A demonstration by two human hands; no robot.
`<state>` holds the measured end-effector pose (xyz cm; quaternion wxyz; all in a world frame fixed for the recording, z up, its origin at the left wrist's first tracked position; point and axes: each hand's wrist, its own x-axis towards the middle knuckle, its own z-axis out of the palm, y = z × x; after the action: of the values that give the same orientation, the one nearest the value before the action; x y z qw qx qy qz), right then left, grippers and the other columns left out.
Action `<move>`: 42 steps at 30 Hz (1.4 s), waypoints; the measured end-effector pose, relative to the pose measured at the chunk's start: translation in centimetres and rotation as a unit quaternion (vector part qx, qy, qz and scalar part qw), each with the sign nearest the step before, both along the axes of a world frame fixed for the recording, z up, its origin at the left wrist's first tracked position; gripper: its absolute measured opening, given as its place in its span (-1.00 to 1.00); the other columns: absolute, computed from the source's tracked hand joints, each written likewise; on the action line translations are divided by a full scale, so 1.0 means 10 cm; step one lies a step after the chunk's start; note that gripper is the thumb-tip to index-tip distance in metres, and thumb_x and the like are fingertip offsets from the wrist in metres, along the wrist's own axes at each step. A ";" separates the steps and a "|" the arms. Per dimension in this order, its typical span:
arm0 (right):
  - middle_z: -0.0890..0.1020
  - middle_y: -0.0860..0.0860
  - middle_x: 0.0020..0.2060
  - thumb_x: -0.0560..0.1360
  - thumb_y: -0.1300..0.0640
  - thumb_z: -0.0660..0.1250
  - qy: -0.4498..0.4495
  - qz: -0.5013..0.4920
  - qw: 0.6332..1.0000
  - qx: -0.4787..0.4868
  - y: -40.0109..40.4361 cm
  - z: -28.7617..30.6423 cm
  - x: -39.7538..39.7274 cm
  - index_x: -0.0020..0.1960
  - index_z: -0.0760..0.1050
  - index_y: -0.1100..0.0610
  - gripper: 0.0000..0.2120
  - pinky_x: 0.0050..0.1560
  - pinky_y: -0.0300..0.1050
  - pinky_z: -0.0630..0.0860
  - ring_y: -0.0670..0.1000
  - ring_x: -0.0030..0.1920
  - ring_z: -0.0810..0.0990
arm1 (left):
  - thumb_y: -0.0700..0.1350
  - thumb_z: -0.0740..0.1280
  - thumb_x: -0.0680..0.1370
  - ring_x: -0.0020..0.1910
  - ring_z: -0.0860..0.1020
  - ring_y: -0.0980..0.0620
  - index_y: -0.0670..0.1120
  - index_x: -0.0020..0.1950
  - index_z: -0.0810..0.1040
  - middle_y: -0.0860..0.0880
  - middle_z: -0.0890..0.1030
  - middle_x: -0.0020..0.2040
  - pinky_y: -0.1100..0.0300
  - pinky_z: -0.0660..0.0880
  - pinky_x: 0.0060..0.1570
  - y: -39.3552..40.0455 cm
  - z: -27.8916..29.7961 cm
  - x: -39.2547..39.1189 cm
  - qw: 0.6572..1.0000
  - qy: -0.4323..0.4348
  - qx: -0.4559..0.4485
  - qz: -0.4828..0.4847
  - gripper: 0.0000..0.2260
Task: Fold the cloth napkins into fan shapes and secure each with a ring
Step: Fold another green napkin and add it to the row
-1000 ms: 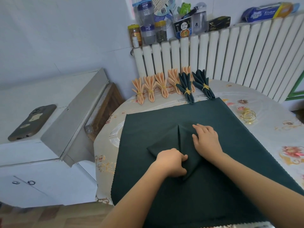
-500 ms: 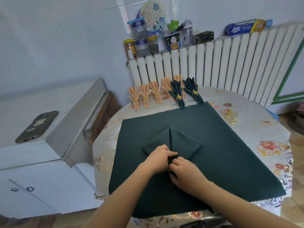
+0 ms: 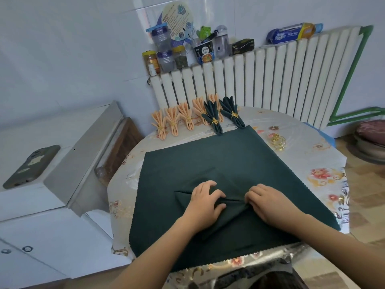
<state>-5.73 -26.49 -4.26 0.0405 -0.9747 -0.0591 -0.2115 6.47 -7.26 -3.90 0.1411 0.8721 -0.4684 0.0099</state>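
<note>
Pressing two hands (image 3: 237, 202) on one napkin (image 3: 229, 209).

We see a white radiator (image 3: 270, 80) by the wall. On top of it stand jars (image 3: 164, 57), a noodle cup (image 3: 203, 53), a green frog toy (image 3: 205, 31) and a blue roll of kitchen wrap (image 3: 291, 34). A round paper fan (image 3: 177, 19) leans on the wall. A phone (image 3: 31, 163) lies on the white cabinet (image 3: 52, 226). The table has a flowery cover (image 3: 325, 178).
</note>
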 end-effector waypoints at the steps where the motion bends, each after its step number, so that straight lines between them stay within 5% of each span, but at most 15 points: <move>1: 0.56 -0.09 -0.25 0.37 0.18 0.23 0.004 -0.009 1.000 0.002 -0.01 0.00 -0.02 -0.21 0.50 0.03 -0.90 -0.24 -0.22 0.47 -0.02 -0.26 0.55 | 0.05 0.17 0.60 0.48 0.12 -0.03 -0.02 0.28 0.46 -0.07 0.23 0.46 0.17 -0.15 0.46 -0.02 -0.04 -0.03 1.000 0.007 0.000 -0.007 -0.69; 4: 0.65 -0.05 -0.01 0.37 0.16 0.22 0.020 0.005 0.999 0.026 0.14 -0.02 -0.05 -0.07 0.59 0.03 -0.79 0.00 -0.14 0.57 0.00 -0.01 0.63 | 0.14 -0.03 0.55 0.53 0.05 0.00 -0.07 0.26 0.43 -0.08 0.24 0.49 0.21 -0.29 0.45 -0.02 -0.11 -0.05 0.999 0.033 -0.007 -0.027 -0.54; 7: 0.60 -0.10 0.17 0.58 0.00 0.00 0.070 0.008 0.997 0.032 0.31 -0.11 -0.02 0.18 0.59 0.00 -0.59 0.17 -0.17 0.47 -0.11 0.18 0.56 | 0.00 0.11 0.63 0.54 0.04 0.07 -0.07 0.29 0.40 -0.06 0.24 0.50 0.20 -0.25 0.46 -0.03 -0.13 0.02 0.998 0.052 0.001 -0.025 -0.72; 10: 0.56 -0.12 0.22 0.64 -0.10 -0.22 0.151 -0.007 0.988 0.016 0.32 -0.16 -0.01 0.27 0.53 0.00 -0.42 0.27 -0.20 0.35 -0.13 0.24 0.51 | -0.01 0.11 0.65 0.53 0.02 0.14 0.00 0.40 0.32 0.02 0.17 0.54 0.18 -0.22 0.47 0.02 -0.13 0.07 0.998 0.058 0.023 -0.029 -0.68; 16: 0.50 -0.10 0.29 0.64 -0.12 -0.25 0.182 -0.028 0.983 0.018 0.30 -0.17 -0.02 0.34 0.46 0.05 -0.41 0.29 -0.05 0.31 -0.11 0.30 0.46 | 0.05 -0.04 0.68 0.51 -0.18 0.22 0.07 0.56 -0.06 0.13 -0.09 0.56 0.25 -0.30 0.44 0.46 -0.12 0.41 0.991 0.049 0.124 0.012 -0.54; 20: -0.06 -0.20 0.45 0.33 -0.34 -0.65 0.189 0.001 0.982 0.028 0.32 -0.16 0.00 0.53 -0.03 0.00 -0.07 0.40 -0.28 -0.27 -0.22 0.44 -0.14 | 0.04 -0.07 0.68 0.52 -0.21 0.18 0.01 0.57 -0.10 0.09 -0.12 0.57 0.21 -0.33 0.45 0.49 -0.05 0.40 0.985 0.040 0.166 0.014 -0.53; 22: -0.11 -0.21 0.45 0.23 -0.35 -0.72 0.214 0.003 0.976 0.037 0.32 -0.16 0.00 0.54 -0.09 -0.01 0.01 0.36 -0.30 -0.37 -0.21 0.45 -0.20 | 0.04 -0.04 0.68 0.52 -0.19 0.17 -0.01 0.57 -0.05 0.08 -0.07 0.57 0.19 -0.35 0.45 0.48 0.01 0.35 0.987 0.002 0.162 -0.015 -0.53; 28: -0.02 -0.13 0.51 0.21 -0.40 -0.67 0.211 0.019 0.977 0.016 0.32 -0.12 0.00 0.54 -0.06 -0.01 0.04 0.38 -0.29 -0.29 -0.12 0.51 -0.10 | 0.15 0.09 0.62 0.53 -0.11 0.18 0.19 0.54 -0.17 0.09 -0.01 0.57 0.07 -0.29 0.49 0.51 0.05 0.14 0.985 0.079 0.130 -0.084 -0.42; 31: 0.11 -0.13 0.50 0.50 -0.35 -0.22 0.193 0.028 0.979 0.064 0.33 -0.05 -0.02 0.48 0.17 -0.05 -0.33 0.38 -0.33 -0.17 -0.14 0.50 -0.01 | 0.11 0.16 0.61 0.53 -0.08 0.18 0.15 0.50 0.10 0.06 0.07 0.55 0.14 -0.30 0.48 0.53 -0.03 0.13 0.991 0.083 0.073 -0.073 -0.51; 34: 0.31 -0.09 0.43 0.57 -0.12 0.14 0.159 0.048 0.982 0.092 0.28 -0.01 -0.04 0.21 0.42 -0.07 -0.73 0.36 -0.32 -0.01 -0.12 0.47 0.15 | 0.07 0.23 0.59 0.52 -0.05 0.20 0.10 0.23 0.34 0.05 0.13 0.54 0.21 -0.28 0.47 0.53 -0.05 0.15 0.988 0.134 0.035 -0.068 -0.77; 38: 0.62 -0.03 0.14 0.50 -0.11 0.12 0.101 0.042 0.991 0.073 0.30 -0.07 -0.01 -0.15 0.48 -0.03 -0.77 0.19 -0.21 0.35 -0.02 0.23 0.54 | 0.08 0.33 0.54 0.51 -0.04 0.25 0.16 0.02 0.40 0.11 0.13 0.52 0.12 -0.21 0.50 0.54 0.07 0.25 0.966 0.248 0.037 -0.070 -0.87; 42: 0.61 -0.04 0.14 0.57 0.03 0.22 0.089 -0.007 0.986 0.139 0.34 -0.04 0.04 -0.08 0.52 0.13 -0.81 0.20 -0.29 0.31 -0.10 0.28 0.47 | 0.21 0.31 0.50 0.45 -0.12 0.31 0.12 0.14 0.47 0.15 0.00 0.54 0.22 -0.25 0.44 0.53 0.23 0.38 0.929 0.344 0.096 -0.097 -0.72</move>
<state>-5.35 -23.08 -4.65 0.1792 -0.9750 -0.0181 -0.1301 10.30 -1.94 -1.57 0.2096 0.7816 -0.4720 -0.3498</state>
